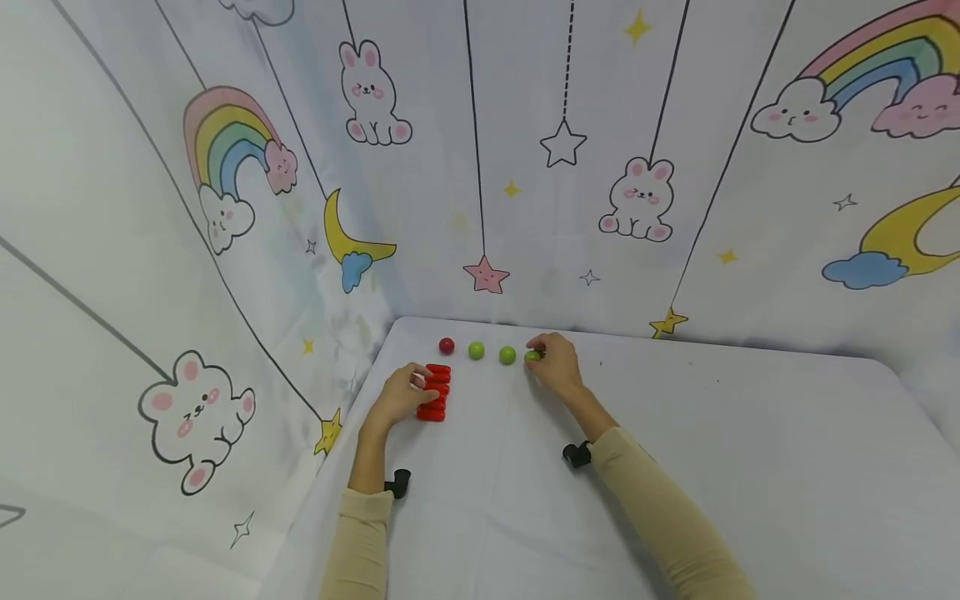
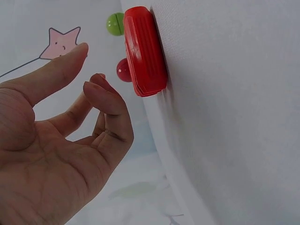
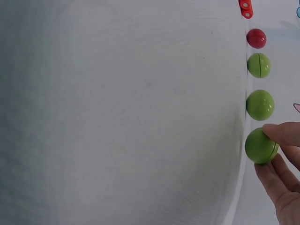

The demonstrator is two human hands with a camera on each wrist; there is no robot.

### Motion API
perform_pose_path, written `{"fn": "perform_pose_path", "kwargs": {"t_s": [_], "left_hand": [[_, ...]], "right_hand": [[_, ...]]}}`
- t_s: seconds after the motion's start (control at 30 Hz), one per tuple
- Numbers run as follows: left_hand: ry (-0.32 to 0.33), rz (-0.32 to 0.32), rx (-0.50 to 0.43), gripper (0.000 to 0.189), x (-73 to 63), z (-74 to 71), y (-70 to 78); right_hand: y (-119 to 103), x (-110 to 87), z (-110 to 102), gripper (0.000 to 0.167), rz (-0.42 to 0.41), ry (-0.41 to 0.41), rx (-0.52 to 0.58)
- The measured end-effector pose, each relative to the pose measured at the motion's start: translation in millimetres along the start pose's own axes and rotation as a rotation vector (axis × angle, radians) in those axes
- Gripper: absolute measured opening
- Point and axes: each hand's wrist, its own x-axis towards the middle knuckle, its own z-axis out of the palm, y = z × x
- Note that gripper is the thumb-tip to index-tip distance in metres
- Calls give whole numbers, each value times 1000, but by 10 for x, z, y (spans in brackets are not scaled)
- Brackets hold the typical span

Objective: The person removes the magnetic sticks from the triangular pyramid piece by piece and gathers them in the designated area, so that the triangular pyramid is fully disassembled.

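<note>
At the back of the table my right hand (image 1: 558,365) pinches a green ball (image 3: 259,146) with a seam line, between thumb and fingers. To its left, two more green balls (image 1: 507,355) (image 1: 476,350) and a dark red ball (image 1: 447,346) rest in a row. Several bright red, round-ended oblong pieces (image 1: 432,414) lie side by side in front of the red ball. My left hand (image 1: 400,396) hovers at their left side, partly covering them in the head view. Its fingers are loosely bent, with nothing between them; the left wrist view shows a gap to the red pieces (image 2: 145,51).
A white cloth covers the table (image 1: 720,450). Behind and to the left hangs a white curtain (image 1: 442,125) printed with rabbits, stars and rainbows. Each wrist wears a small black camera, such as the right one (image 1: 577,454).
</note>
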Motion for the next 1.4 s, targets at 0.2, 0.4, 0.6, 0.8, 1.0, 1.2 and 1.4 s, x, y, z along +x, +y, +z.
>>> {"fn": "perform_pose_path", "kwargs": {"t_s": [0.2,0.4,0.6,0.8,1.0,1.2,1.4], "left_hand": [[-3,8,4,40,16,22,-35],[-12,23,11,38,38,26,-40],[-27,11,10,37,36,40,-13],[-34,6,22,37,43,45,2],[-37,2,29,37,43,43,-12],[-34,-6,30,39,31,37,-15],[-34,5,30,39,37,34,-11]], "right_hand": [[9,9,28,29,-9,-10,-15],[6,34,37,30,-20,-23,-23],[2,32,-7,39,4,-49,-28],[13,22,-93,51,40,-62,6],[12,-17,-193,51,43,-49,41],[-46,-118,-279,49,8,-43,32],[-119,-294,-409,46,6,-40,-10]]}}
